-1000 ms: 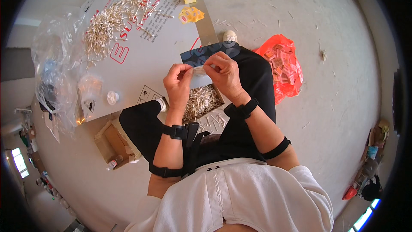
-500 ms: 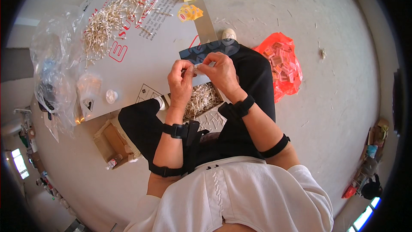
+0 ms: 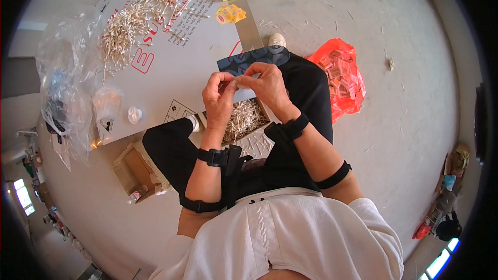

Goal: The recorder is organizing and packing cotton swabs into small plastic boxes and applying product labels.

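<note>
Pinching a small pale piece (image 3: pixel 242 81), too hidden to identify, between left hand (image 3: pixel 218 97) and right hand (image 3: pixel 270 88), fingertips closed on it over the near right corner of the surface (image 3: pixel 171 80). Looks partway through a batch, judging by many small packets (image 3: pixel 336 71) in the red bag (image 3: pixel 341 111) beyond the right edge. Apparently leaves plenty to handle, with loose swabs (image 3: pixel 120 41) heaped near the left edge and more in the open box (image 3: pixel 265 115) below the near edge.

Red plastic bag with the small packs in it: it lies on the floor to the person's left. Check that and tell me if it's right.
Not quite: the red plastic bag with the small packs in it lies on the floor to the person's right, as the head view shows.
</note>
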The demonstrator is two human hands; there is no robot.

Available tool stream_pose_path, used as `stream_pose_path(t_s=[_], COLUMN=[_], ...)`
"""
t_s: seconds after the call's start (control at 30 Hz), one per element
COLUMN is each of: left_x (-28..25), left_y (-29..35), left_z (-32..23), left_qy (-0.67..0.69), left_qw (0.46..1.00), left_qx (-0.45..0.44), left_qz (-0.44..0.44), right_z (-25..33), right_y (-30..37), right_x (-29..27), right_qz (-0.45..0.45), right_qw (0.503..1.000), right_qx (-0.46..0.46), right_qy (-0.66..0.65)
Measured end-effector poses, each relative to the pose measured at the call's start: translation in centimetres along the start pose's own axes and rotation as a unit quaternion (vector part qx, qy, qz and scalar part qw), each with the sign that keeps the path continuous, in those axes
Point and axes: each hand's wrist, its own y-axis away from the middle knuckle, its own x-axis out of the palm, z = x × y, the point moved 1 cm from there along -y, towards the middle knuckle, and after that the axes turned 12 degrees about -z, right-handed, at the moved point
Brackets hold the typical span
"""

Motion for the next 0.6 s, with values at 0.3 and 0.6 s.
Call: stream_pose_path(t_s=[0.3, 0.6], left_x=[-0.1, -0.5], left_y=[-0.1, 0.7], left_z=[0.1, -0.4], left_qy=[-0.059, -0.088], left_qw=[0.997, 0.994], left_qx=[0.042, 0.054], left_qz=[-0.019, -0.021], right_z=[0.2, -0.1], right_y=[-0.2, 2.2], right_x=[0.1, -0.5], right_qz=[0.026, -0.01], right_qw=[0.999, 0.998], right_qx=[0.01, -0.035], right_qy=[-0.042, -0.048])
